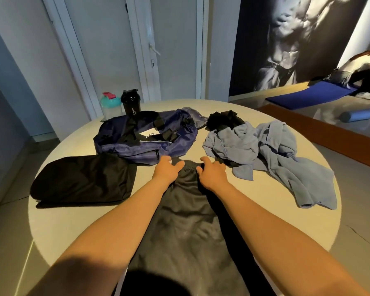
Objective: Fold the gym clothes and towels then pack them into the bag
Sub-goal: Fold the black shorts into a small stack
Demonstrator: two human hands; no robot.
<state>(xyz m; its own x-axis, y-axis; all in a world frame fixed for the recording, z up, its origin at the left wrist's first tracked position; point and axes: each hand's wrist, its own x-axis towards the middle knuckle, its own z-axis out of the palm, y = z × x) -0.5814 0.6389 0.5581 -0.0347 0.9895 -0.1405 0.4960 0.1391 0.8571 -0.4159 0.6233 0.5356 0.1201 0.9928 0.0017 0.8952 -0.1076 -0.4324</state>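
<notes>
Step in hand: folding the dark grey shorts [186, 221], which are lying lengthwise down the middle of the round tabletop [254, 221], waistband at the far end, near frame centre.

Left hand [168, 169] is lying mostly flat on the waistband's left corner, fingers spread, not gripping anything. Right hand [212, 173] is sitting on the right corner with fingers bent over the edge; can't tell if it's actually pinching the fabric or just pressing.

One black garment [81, 180] is already lying folded at centre left. Blue towels [271, 154] are sitting crumpled at centre right, with a black item [222, 120] bunched at their far edge. All of it is still to be folded. Navy bag [145, 137] is lying slumped just beyond the hands, nothing packed in it as far as I can see. Two bottles [120, 103] are standing behind it, upper left.

Task is looking under halfway.

Next move, my read: both hands taking a real grip on the waistband corners and bringing them toward the near hem, keeping the edges lined up. The fabric is looking thin and slippery, so it's likely to slide.
</notes>
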